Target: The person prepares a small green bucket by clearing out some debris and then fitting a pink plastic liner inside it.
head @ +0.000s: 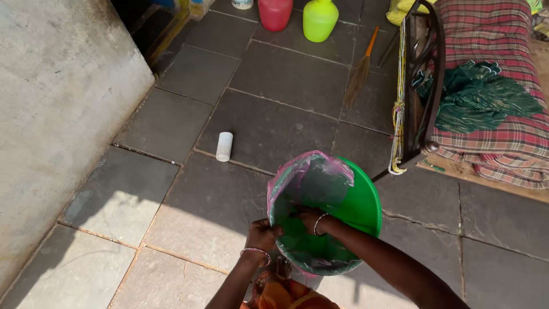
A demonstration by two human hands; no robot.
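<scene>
A green plastic bucket [366, 200] stands on the stone floor in front of me, partly lined with a thin pink plastic bag [311, 174]. My left hand [262, 234] grips the bag's edge at the bucket's near left rim. Inside the bucket, my right hand [310, 220] presses the bag down, fingers curled into the plastic. Bangles ring both wrists.
A small white cylinder [224, 146] lies on the floor to the left. A cot frame [426, 86] with a plaid blanket [503, 68] and green cloth [477, 97] stands on the right. A broom [361, 68], a red jug [275, 14] and a lime jug [319, 20] are at the back. A concrete wall [57, 114] runs along the left.
</scene>
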